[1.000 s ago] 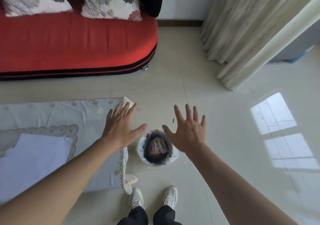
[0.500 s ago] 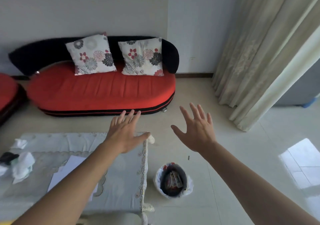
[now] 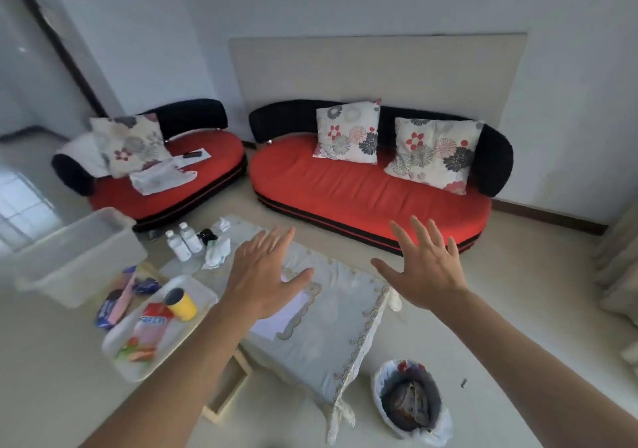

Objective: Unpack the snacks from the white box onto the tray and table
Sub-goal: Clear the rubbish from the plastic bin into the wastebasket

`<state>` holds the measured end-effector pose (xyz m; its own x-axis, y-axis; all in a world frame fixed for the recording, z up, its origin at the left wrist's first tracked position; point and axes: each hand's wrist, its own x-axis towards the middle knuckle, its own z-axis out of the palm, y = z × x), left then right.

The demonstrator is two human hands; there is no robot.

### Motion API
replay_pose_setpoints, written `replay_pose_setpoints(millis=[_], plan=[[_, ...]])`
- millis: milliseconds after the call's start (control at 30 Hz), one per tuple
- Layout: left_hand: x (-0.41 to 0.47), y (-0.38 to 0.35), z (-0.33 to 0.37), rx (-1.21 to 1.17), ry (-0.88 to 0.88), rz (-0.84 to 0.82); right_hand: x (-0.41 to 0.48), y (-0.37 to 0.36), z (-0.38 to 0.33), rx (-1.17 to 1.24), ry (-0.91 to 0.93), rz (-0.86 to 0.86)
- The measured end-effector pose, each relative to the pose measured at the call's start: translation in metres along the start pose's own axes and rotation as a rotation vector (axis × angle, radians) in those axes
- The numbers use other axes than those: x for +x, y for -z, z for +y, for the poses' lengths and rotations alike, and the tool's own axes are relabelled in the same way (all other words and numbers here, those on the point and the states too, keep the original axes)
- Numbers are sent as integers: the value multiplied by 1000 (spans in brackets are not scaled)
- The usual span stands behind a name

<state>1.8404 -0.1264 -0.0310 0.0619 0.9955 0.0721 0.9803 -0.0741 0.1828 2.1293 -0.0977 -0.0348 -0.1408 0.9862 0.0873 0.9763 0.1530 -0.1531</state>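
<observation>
Both hands are raised in front of the person, empty, fingers straight and spread, backs toward the camera. The left hand (image 3: 266, 275) hovers over the table (image 3: 331, 340), above a white sheet of paper (image 3: 288, 313) that lies on the lace-edged tablecloth. The right hand (image 3: 426, 271) hangs beyond the table's far right corner, in front of the long red sofa (image 3: 345, 185); it touches nothing.

The white box (image 3: 79, 254) stands at the left, tilted in the blurred view, and what it holds cannot be made out. Just beside it, nearer the camera, lies the white tray (image 3: 200, 287). On the tray are a yellow can (image 3: 182, 305) on its side, a red-and-pink snack packet (image 3: 153, 321) and, at the near end, a green-and-red packet (image 3: 136, 352). Between box and tray, off the tray, lie more snacks — a blue packet (image 3: 107, 309) with a long pink one (image 3: 125, 294) across it, and a small dark blue packet (image 3: 146, 285).

Farther back on the table stand two small white bottles (image 3: 183, 244), with crumpled tissues (image 3: 217, 252) and a black object (image 3: 207, 235) close by. On the floor at the table's near right corner sits a waste bin (image 3: 411, 399) lined with a white bag, wrappers inside. A second, shorter red sofa (image 3: 165, 174) stands at the left — it carries a flowered cushion and some papers. Two flowered cushions (image 3: 348, 133) lean on the long sofa's black back.
</observation>
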Motion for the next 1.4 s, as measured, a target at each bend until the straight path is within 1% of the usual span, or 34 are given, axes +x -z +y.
replay_pose_setpoints(millis=[233,400,533,633,700,833,1000,1200,1300,1400], plan=[[-84,34,-75,26,243,135,8,14,-112,22,269,24],[-142,48,-137,36,368,206,-4,15,-195,17,438,14],[-186,70,-187,42,429,315,-15,10,-261,51,504,-17],[-219,83,-232,50,518,263,-26,4,-314,106,511,-37],[-240,89,-265,50,546,252,-36,1,-347,118,525,-36],[-274,101,-322,40,578,213,-55,-10,-409,146,534,-50],[-296,114,-384,71,564,187,-74,-27,-473,135,524,-90],[-298,116,-433,65,501,134,-70,-48,-524,79,524,-141],[-291,111,-452,78,483,98,-63,-65,-541,70,532,-153],[-279,104,-474,78,479,97,-48,-87,-557,68,528,-179]])
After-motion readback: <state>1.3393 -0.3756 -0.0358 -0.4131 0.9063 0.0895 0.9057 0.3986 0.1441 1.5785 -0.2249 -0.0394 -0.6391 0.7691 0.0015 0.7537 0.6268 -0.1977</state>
